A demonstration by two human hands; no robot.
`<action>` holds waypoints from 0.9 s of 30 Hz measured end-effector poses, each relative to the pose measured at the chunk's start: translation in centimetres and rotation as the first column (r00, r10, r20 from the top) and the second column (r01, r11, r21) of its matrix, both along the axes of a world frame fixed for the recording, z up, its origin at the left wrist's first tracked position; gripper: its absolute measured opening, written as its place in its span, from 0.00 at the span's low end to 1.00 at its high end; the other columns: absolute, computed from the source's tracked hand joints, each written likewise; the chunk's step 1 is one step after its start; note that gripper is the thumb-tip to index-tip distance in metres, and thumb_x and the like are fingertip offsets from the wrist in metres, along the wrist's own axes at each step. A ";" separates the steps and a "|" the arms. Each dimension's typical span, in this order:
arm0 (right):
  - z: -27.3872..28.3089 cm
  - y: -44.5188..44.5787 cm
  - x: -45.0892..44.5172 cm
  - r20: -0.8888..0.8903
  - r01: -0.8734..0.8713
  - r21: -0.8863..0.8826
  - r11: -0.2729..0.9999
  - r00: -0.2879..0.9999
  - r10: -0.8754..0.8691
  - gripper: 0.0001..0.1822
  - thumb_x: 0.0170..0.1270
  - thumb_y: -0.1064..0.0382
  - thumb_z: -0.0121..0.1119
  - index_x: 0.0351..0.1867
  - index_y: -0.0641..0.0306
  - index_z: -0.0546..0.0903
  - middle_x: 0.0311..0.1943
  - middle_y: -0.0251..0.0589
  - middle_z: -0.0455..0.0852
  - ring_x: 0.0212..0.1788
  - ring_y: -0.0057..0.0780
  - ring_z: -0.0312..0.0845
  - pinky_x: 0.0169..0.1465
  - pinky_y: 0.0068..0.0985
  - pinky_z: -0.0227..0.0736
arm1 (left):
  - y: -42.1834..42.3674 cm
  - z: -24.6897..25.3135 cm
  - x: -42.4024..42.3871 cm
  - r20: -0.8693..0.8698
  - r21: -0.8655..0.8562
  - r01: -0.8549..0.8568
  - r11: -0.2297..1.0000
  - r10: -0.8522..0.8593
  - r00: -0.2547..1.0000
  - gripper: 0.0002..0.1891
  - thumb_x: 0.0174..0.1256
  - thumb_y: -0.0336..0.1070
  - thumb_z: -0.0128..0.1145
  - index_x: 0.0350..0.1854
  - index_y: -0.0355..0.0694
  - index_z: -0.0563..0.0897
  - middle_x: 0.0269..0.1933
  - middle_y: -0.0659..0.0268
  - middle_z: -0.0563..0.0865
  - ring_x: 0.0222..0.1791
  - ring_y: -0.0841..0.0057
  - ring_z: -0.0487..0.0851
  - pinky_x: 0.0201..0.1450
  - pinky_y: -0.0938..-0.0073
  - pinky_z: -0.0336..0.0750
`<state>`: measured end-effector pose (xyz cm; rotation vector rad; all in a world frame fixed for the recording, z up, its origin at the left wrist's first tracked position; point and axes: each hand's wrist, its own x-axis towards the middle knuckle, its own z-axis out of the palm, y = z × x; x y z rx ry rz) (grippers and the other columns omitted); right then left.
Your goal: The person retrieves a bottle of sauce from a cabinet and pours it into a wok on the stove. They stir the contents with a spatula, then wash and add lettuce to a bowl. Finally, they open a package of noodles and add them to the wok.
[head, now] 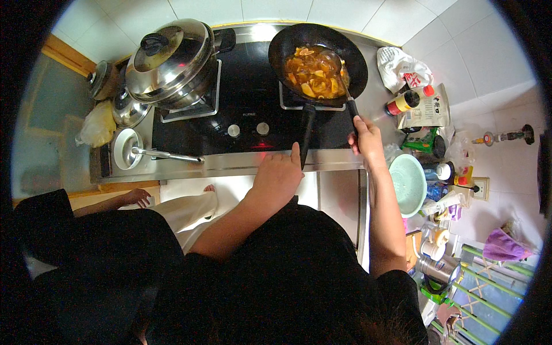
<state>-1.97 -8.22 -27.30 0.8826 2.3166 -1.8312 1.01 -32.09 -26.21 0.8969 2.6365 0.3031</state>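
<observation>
My right hand grips the black handle of a metal ladle. The ladle's bowl sits in a dark wok, among sliced pieces of food in brown liquid. The wok is on the right burner of a black glass gas hob. Beside the wok's long black handle is my left hand, its index finger stretched along the handle's left side. Its other fingers lie over the counter's front edge, and whether it grips the handle cannot be told.
A lidded steel pot covers the left burner. Left of the hob, a white bowl holds a steel ladle. Bottles, bags and a pale green colander crowd the right side. Another person's hand is close at my left.
</observation>
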 end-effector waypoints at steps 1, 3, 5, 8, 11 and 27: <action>1.2 -0.4 0.3 0.054 0.034 -0.128 0.991 0.998 -0.027 0.23 0.76 0.50 0.48 0.63 0.62 0.74 0.16 0.28 0.72 0.12 0.16 0.59 0.16 0.18 0.53 | 0.0 0.0 0.0 0.004 0.000 0.000 1.000 0.000 1.000 0.37 0.67 0.46 0.59 0.70 0.25 0.62 0.46 0.47 0.86 0.49 0.54 0.84 0.60 0.57 0.73; 2.1 -0.5 0.6 0.103 0.115 -0.354 0.928 0.991 -0.084 0.22 0.76 0.50 0.47 0.61 0.62 0.75 0.16 0.26 0.69 0.12 0.15 0.56 0.16 0.17 0.51 | -0.1 -0.3 0.0 0.002 0.016 0.000 1.000 0.000 1.000 0.37 0.67 0.46 0.59 0.70 0.24 0.62 0.46 0.47 0.86 0.49 0.54 0.84 0.60 0.56 0.73; 3.6 -0.7 0.8 0.153 0.186 -0.603 0.776 0.981 -0.117 0.22 0.76 0.51 0.46 0.58 0.67 0.75 0.17 0.24 0.64 0.14 0.12 0.52 0.16 0.15 0.49 | -0.2 -0.4 -0.1 0.002 0.030 -0.002 1.000 0.002 1.000 0.37 0.67 0.46 0.59 0.70 0.24 0.62 0.46 0.47 0.86 0.48 0.54 0.84 0.60 0.56 0.73; 3.4 0.9 0.8 0.091 0.118 -0.946 0.302 0.990 -0.104 0.23 0.77 0.52 0.44 0.60 0.71 0.73 0.18 0.24 0.63 0.14 0.11 0.53 0.16 0.14 0.49 | -0.3 -0.2 -0.1 0.001 0.047 0.008 0.999 -0.009 1.000 0.37 0.67 0.46 0.59 0.69 0.25 0.63 0.45 0.47 0.86 0.48 0.53 0.84 0.60 0.56 0.73; 3.6 0.9 0.9 0.031 0.052 -0.971 0.235 0.995 -0.094 0.24 0.77 0.54 0.43 0.61 0.74 0.72 0.17 0.24 0.63 0.14 0.12 0.54 0.16 0.13 0.49 | -0.5 -0.3 -0.2 0.015 0.059 0.005 0.998 -0.006 1.000 0.36 0.67 0.45 0.59 0.69 0.25 0.64 0.45 0.47 0.86 0.47 0.53 0.84 0.59 0.56 0.74; 6.8 -2.8 4.0 -0.089 -0.139 0.005 0.990 0.986 0.138 0.25 0.73 0.56 0.52 0.67 0.68 0.73 0.13 0.24 0.66 0.13 0.11 0.55 0.17 0.15 0.46 | -0.2 -1.4 -0.2 -0.049 0.014 0.030 0.999 -0.030 0.998 0.37 0.64 0.45 0.61 0.68 0.22 0.65 0.44 0.46 0.86 0.48 0.53 0.84 0.60 0.57 0.74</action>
